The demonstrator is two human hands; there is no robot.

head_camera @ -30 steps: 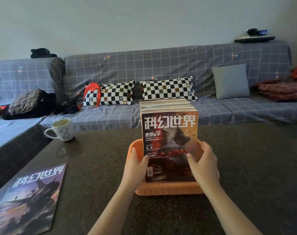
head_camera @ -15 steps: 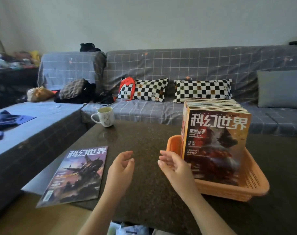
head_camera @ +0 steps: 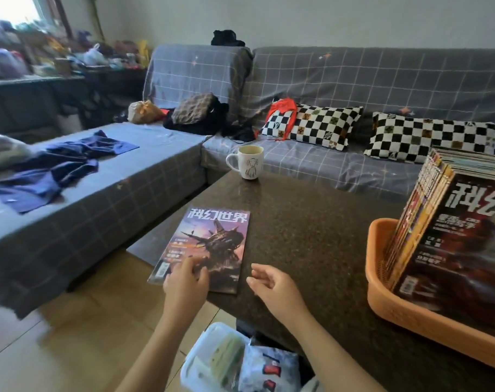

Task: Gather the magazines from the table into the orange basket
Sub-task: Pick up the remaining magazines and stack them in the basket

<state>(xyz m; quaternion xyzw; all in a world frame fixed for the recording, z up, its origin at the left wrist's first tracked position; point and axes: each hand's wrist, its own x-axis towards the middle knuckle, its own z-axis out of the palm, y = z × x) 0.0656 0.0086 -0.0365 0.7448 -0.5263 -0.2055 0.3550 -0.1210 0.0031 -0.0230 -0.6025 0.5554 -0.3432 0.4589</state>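
A purple magazine (head_camera: 209, 244) with a spaceship cover lies flat near the left front corner of the dark table (head_camera: 311, 236). My left hand (head_camera: 187, 281) rests on its near edge, fingers spread on the cover. My right hand (head_camera: 274, 287) hovers open just right of the magazine, holding nothing. At the right, the orange basket (head_camera: 379, 292) holds a stack of several magazines (head_camera: 449, 250) standing upright, the front one dark red.
A white mug (head_camera: 248, 163) stands at the table's far left edge. A grey checked sofa (head_camera: 353, 89) with chequered cushions wraps behind and to the left. Below the table's near edge sit a plastic box and a bag (head_camera: 235, 360).
Both hands left the basket and moved left. The view swung left. My left hand now touches the purple magazine; the right hand has come up beside it.
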